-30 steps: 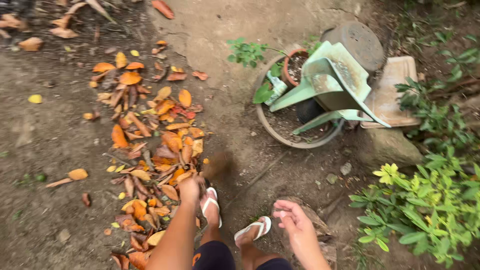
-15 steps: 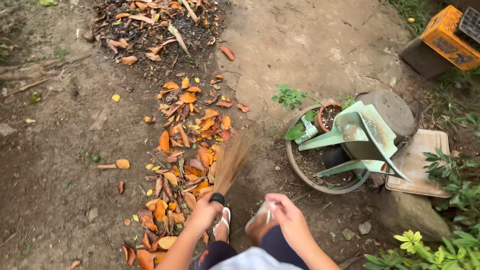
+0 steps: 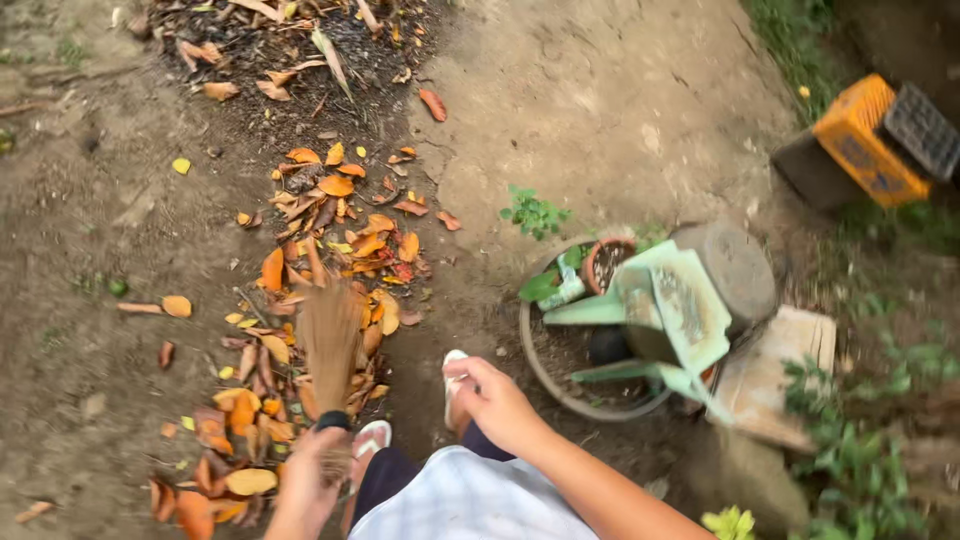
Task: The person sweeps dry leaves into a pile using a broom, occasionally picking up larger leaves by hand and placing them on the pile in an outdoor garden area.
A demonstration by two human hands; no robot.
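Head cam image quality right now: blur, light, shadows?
Head view: motion blur smears the green dustpans and plants at right; the broom bristles in the left hand are soft; fallen leaves read fairly sharp. Light is flat and diffuse, no hard shadows or glare.

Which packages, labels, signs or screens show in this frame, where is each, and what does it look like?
Orange crate: upper right on the dirt, boxy, orange with dark markings on its side, tilted.
Dark grid crate: touching the orange crate's right, black lattice.
Small bottle: lying in the round basin, pale with green; label blurred.
No signs or screens.
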